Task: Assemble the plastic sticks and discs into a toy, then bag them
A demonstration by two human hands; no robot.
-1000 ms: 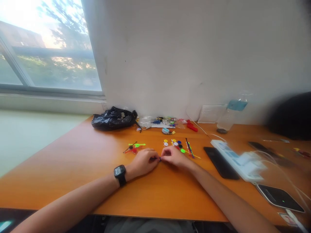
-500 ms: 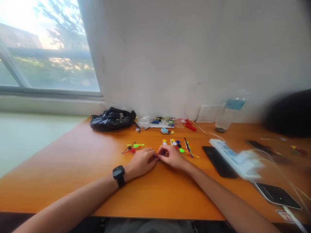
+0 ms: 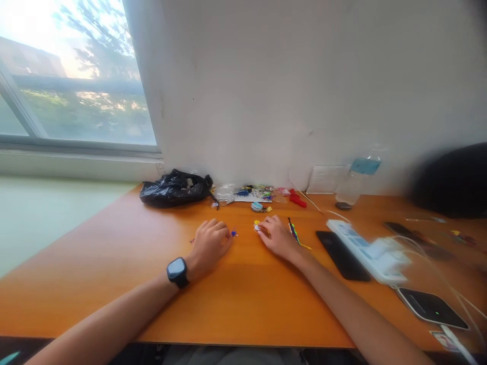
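My left hand, wearing a black watch, pinches a small blue plastic piece that pokes out past its fingertips. Most of the coloured parts on the table beside it are hidden behind that hand. The thumb and index finger of my right hand close on a white disc at the table surface. Just behind it lies a yellow disc. My right hand covers the other discs. To its right are several thin coloured sticks, dark and yellow among them.
A black plastic bag, clear packets of parts and a red object line the wall. On the right are a black phone, a white power strip with cables, a power bank and a bottle.
My hands, together at the middle before, have come apart. The left moved left with the blue piece; the right moved slightly right and forward, reaching the discs.
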